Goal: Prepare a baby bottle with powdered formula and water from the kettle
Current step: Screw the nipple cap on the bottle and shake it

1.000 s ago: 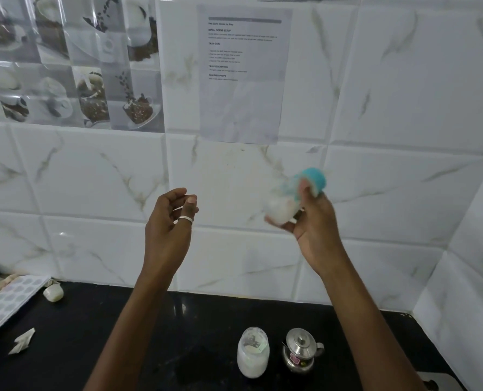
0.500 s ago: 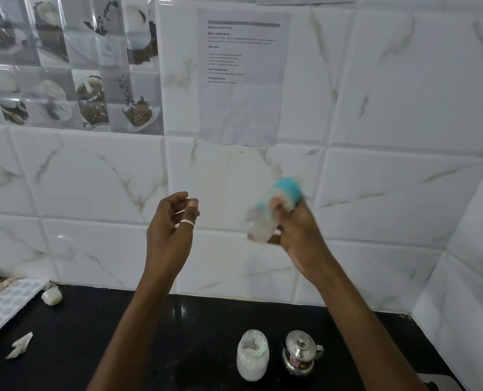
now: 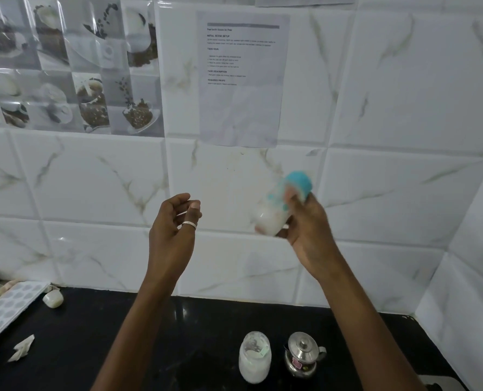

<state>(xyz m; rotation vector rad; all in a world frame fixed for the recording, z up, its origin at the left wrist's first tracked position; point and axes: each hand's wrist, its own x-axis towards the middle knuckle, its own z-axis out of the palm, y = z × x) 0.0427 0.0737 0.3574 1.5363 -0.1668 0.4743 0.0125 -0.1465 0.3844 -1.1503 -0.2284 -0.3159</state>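
A white marble-tiled wall (image 3: 404, 88) is filling the frame above a black counter (image 3: 127, 342). Centre right, the right hand (image 3: 309, 230) is gripping the blurred, teal-capped baby bottle (image 3: 277, 207), seemingly shaking it; the left hand (image 3: 172, 224) is hovering, fingers loosely curled, empty. Next, probably checking for lumps.

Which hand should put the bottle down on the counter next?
Probably the right hand: it already holds the bottle, tilted and blurred. The left hand is raised, loosely open and holds nothing.
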